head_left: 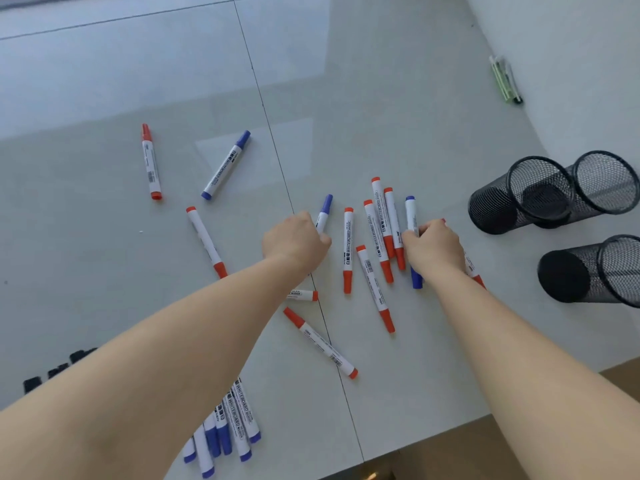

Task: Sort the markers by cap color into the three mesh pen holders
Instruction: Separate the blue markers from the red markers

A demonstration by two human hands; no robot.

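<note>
Seen from above, two bare forearms reach forward over a pale glossy surface (398,98) scattered with whiteboard markers. The left hand (296,239) is curled into a fist around the lower barrel of a blue-capped marker (324,213), whose cap points away from the person. The right hand (433,249) has its fingers curled around another blue marker (412,216); its blue ends show above and below the hand. Whether this hand also holds a red-tipped marker partly hidden beneath it cannot be told.

Between the two hands lies a loose cluster of red-capped markers (375,237), roughly parallel, caps toward the person. More red markers lie nearer the person, one (320,342) slanting across a seam in the surface. Farther left lie a lone red marker (151,162) and a lone blue marker (225,165), with another red one (206,242) partly under the left forearm. A bundle of blue markers (227,427) lies close to the near edge, beside the left arm.

At the right stand three black mesh pen holders: two touching at the back (512,195) (604,181) and one nearer (588,271). None shows markers inside. Far off at the upper right lies a small greenish item (504,79), too small to identify.
</note>
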